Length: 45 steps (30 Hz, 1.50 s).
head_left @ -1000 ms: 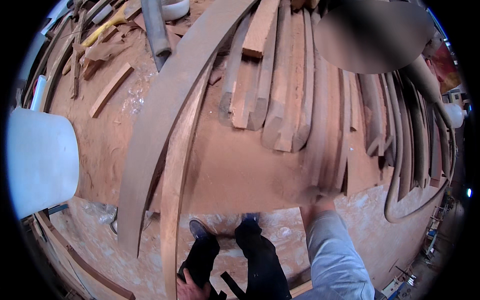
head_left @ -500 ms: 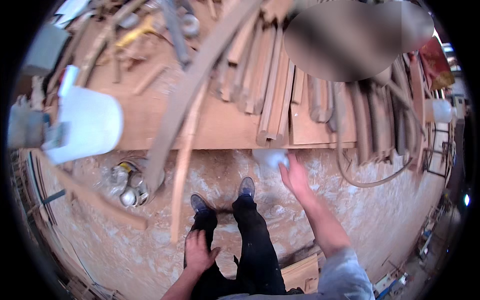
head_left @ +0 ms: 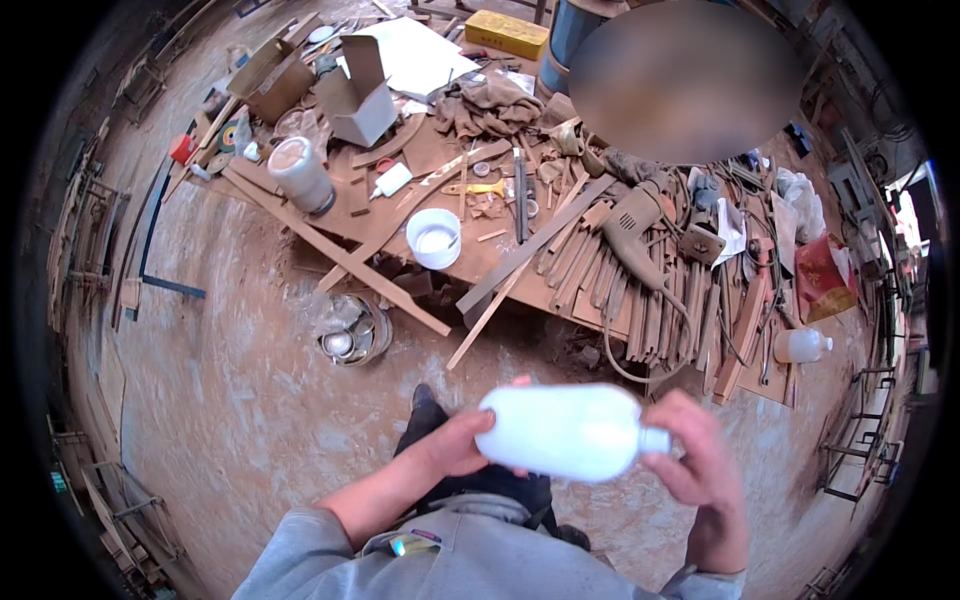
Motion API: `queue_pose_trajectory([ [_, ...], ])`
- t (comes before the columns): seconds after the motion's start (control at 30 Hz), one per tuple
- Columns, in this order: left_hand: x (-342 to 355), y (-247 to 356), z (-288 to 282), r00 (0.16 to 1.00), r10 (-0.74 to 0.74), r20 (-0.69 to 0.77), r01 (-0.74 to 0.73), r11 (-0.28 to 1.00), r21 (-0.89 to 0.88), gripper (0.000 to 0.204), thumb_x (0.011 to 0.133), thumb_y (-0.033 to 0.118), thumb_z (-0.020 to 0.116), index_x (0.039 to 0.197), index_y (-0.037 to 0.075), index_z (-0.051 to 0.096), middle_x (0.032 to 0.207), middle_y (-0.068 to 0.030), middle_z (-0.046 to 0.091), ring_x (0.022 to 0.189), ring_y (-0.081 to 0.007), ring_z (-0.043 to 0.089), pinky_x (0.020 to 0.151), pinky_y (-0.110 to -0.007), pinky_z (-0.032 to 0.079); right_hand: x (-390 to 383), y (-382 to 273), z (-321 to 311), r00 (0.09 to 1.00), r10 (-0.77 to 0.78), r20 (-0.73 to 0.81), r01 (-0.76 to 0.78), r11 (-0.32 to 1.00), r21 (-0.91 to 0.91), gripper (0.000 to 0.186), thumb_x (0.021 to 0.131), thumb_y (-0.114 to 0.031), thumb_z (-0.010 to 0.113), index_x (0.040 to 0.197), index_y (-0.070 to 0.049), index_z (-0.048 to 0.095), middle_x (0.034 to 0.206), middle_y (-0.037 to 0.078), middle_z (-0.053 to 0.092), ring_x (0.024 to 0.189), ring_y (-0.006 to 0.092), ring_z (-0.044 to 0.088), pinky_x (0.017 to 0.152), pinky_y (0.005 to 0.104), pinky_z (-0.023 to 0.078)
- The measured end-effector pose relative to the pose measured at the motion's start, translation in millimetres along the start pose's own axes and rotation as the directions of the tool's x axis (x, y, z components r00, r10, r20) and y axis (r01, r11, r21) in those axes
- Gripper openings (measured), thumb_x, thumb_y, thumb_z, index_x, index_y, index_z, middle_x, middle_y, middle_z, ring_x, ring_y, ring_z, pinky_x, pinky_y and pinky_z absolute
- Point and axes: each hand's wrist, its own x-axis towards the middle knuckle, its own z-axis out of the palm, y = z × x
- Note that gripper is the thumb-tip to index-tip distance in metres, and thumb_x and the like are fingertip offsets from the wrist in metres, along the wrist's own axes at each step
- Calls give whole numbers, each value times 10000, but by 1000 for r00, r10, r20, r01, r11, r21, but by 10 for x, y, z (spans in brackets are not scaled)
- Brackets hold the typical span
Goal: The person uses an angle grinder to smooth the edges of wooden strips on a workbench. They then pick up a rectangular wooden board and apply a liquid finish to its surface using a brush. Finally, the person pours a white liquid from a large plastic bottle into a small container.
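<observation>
A large white plastic bottle [head_left: 560,430] lies sideways in front of my body, off the floor, between my two hands. My left hand [head_left: 465,440] wraps round its base end. At the other end, the fingers of my right hand [head_left: 692,448] close round the white neck [head_left: 655,440]; whether a cap is on it is hard to tell. Beyond the bottle, on the workbench [head_left: 480,255], stands a white tub [head_left: 434,240] with pale contents and a thin stick inside. A small white squeeze bottle [head_left: 392,180] lies farther back.
Wood strips [head_left: 590,265] crowd the bench with a dusty power tool [head_left: 636,232] and its cord. Long strips [head_left: 340,250] jut over the front edge. A bucket of cans [head_left: 345,330] stands on the floor. A translucent jug [head_left: 800,346] sits right; cardboard boxes [head_left: 272,82] lie far left.
My right hand has come back from the bench's front edge, and the white bottle is now before me. My left hand has risen from beside my leg to its base. The view has widened.
</observation>
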Motion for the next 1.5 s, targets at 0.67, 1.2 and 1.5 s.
queue_pose_trajectory([
  [0.67, -116, 1470, -330, 967, 247, -69, -248, 969, -10, 716, 825, 497, 602, 1366, 106, 341, 1207, -118, 518, 995, -271, 596, 651, -424, 534, 2068, -237, 547, 960, -132, -247, 80, 975, -208, 220, 920, -177, 529, 823, 10, 594, 645, 137, 546, 574, 279, 562, 558, 341, 456],
  [1.2, -106, 1933, -725, 596, 803, 23, -464, 320, 826, 639, 901, 499, 463, 1345, 41, 420, 1123, -167, 608, 849, -304, 658, 533, -420, 538, 2424, 43, 1054, 821, 558, -121, -527, 821, 220, 229, 860, -233, 649, 864, -7, 614, 704, 157, 599, 649, 358, 597, 571, 363, 485],
  [1.5, -355, 2243, -1026, 971, -121, -206, 86, 982, -168, 786, 828, 486, 610, 1385, 36, 286, 1240, -172, 494, 1106, -260, 548, 936, -438, 461, 2599, -105, 1032, 998, 9, -55, -17, 990, -140, 225, 877, -218, 636, 885, 6, 610, 716, 155, 614, 630, 351, 605, 568, 373, 485],
])
